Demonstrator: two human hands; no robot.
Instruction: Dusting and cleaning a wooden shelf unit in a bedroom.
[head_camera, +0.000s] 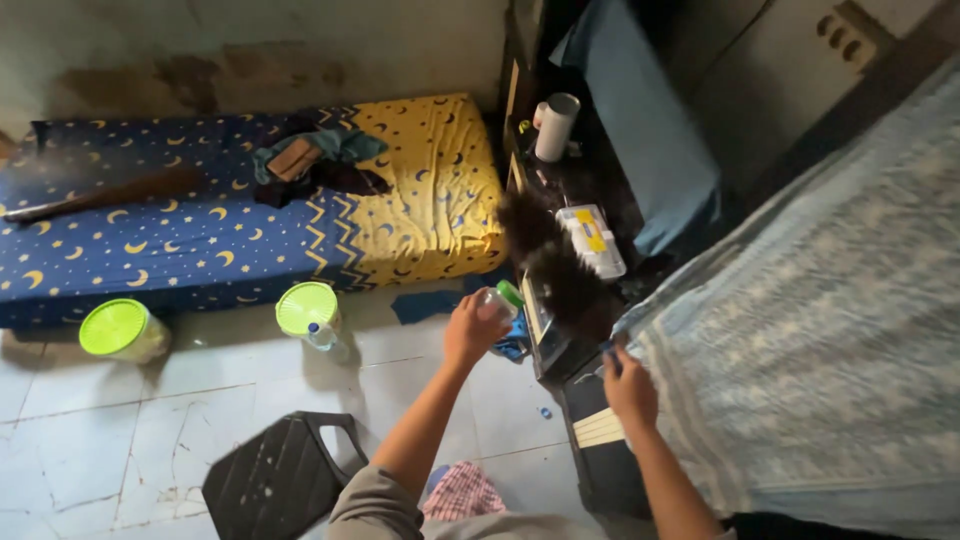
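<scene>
Above floor: left hand (470, 330) grips green-capped jar (497, 299) | contents unclear

Floor (130, 420): pale tiles, cracked and stained, dark grout lines. Back wall (250, 50): bare plaster, grey-green, damp patches low down. Low mattress (200, 240) against that wall, blue sheet with yellow moons and stars, far end yellow with blue moons; a long dark stick (100, 195) and a heap of clothes (315, 160) lie on it. Two lime-lidded containers (120, 328) on the floor just beside the mattress. Black plastic chair (280, 480) near bottom. Dark cabinet (570, 190) at centre, cluttered. Blue-grey patterned cloth (830, 330) fills the right. Light dim, soft daylight.
</scene>
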